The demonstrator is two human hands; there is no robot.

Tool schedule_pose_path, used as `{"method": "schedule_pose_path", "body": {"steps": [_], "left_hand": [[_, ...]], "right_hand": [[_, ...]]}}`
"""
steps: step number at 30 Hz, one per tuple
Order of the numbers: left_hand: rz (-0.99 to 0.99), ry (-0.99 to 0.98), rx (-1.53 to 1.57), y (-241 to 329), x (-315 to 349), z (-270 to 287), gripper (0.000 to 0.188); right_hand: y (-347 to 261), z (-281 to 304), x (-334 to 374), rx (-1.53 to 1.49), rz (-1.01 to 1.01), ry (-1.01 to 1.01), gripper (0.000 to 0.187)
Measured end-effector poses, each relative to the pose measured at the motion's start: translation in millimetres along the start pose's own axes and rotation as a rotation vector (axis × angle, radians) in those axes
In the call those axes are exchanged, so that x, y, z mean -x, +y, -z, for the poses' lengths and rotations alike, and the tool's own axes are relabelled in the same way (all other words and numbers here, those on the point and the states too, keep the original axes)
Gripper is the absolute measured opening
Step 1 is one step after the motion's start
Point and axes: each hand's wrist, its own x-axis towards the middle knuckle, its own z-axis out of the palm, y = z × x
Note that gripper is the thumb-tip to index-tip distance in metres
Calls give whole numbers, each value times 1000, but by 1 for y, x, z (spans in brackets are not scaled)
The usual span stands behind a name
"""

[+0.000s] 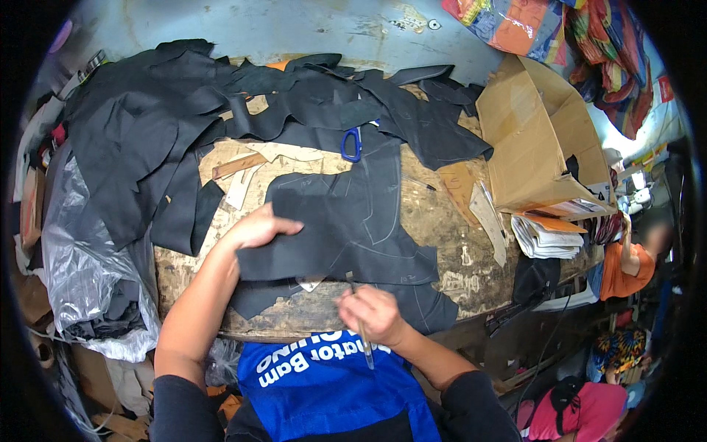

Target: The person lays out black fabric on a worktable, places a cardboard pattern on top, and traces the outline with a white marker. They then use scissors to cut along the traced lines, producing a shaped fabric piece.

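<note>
My left hand [258,225] is at the left side of a black leather-like sheet [331,236]. Its thumb lies across the top, and the other fingers appear tucked under the sheet. Pale drawn outlines mark the sheet's right part. Close to the front edge of the table, my right hand [370,315] is closed around a slim pen-like tool [366,346], slightly blurred. More black material [434,309] shows beneath the sheet. Beyond it lie scissors with blue handles [352,145], their blades partly hidden by black pieces.
Black material [140,140] is heaped along the worn wooden table's [471,291] back and left. Card templates [490,221] lie to the right, near an open cardboard box [530,147] and folded papers [545,237]. A clear plastic bag [81,258] hangs at left. People [633,265] are at far right.
</note>
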Motion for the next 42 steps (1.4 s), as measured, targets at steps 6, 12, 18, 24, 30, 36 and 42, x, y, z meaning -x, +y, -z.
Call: {"method": "schedule_pose_path", "body": {"steps": [6, 12, 18, 24, 30, 36, 42], "left_hand": [[-380, -118, 238, 90, -32, -38, 52], [-820, -214, -14, 178, -16, -78, 56], [-994, -415, 319, 159, 6, -69, 69], [-196, -174, -130, 26, 11, -9, 76], [-194, 40, 83, -44, 23, -5, 87], [-622, 687, -824, -30, 50, -34, 60], [-868, 99, -572, -36, 88, -129, 15]], "right_hand": [[10, -33, -36, 120, -162, -261, 51], [7, -42, -42, 203, -76, -297, 38], [-26, 10, -38, -75, 144, -163, 23], [-48, 102, -7, -323, -104, 281, 13], [33, 119, 20, -711, -726, 1111, 22], [72, 94, 30, -917, -838, 1161, 34], [58, 48, -4, -970, -817, 814, 27]]}}
